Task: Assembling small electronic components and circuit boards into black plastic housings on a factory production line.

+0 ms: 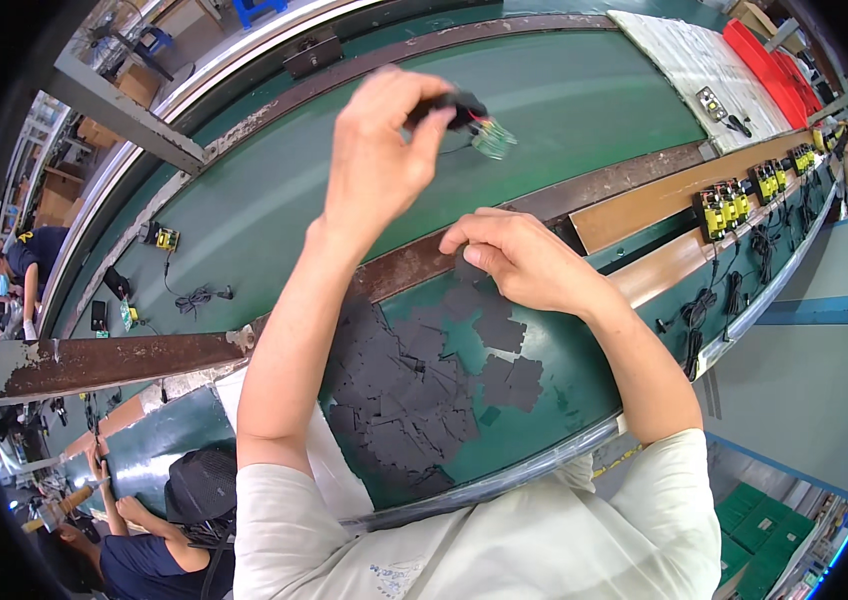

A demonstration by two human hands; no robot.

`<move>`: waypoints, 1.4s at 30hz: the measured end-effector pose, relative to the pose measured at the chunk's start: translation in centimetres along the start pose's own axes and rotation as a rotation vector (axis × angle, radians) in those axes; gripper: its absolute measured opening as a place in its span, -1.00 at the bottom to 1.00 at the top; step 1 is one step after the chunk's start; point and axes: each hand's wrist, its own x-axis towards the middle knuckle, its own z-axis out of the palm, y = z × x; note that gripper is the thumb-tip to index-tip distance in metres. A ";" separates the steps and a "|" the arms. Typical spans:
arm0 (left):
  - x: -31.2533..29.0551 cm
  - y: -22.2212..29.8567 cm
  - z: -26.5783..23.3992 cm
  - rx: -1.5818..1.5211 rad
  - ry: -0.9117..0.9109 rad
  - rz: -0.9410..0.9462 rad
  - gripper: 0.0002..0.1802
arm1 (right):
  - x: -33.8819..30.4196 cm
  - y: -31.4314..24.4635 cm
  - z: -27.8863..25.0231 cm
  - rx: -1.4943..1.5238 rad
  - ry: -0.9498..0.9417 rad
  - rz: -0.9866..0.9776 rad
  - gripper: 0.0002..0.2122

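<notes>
Raised over the green conveyor belt (pixel 284 220), my left hand (pixel 379 150) is closed around a black part (pixel 459 108), blurred by motion. A small green circuit board (pixel 493 139) with thin wires hangs from its right end. My right hand (pixel 524 258) is lower and nearer, its fingers curled together above the near work surface. A dark grey sheet (pixel 466 270) shows just under its fingertips; whether they pinch it I cannot tell. Between my forearms lies a loose pile of dark grey card-like pieces (pixel 404 390), with a few apart from it (pixel 512 382) to the right.
A rusty rail (pixel 404 272) separates belt and near surface. On the right, several yellow-and-black electronic units (pixel 721 210) line a ledge with black cables (pixel 696 310). Another unit (pixel 164 238) with a coiled cable sits on the belt's left. A co-worker in a black cap (pixel 202 485) works lower left.
</notes>
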 end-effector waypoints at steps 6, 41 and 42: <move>-1.5 -2.0 1.9 -0.067 -0.254 -0.633 -0.78 | 0.0 -1.7 -1.5 0.109 0.033 0.266 -0.91; -2.1 4.3 2.7 -0.671 -0.303 -0.664 -0.81 | 0.2 -0.1 -6.3 0.650 0.296 0.383 -0.77; -2.2 4.2 2.7 -0.552 -0.285 -0.575 -0.81 | 0.2 -0.4 -6.5 0.650 0.295 0.384 -0.77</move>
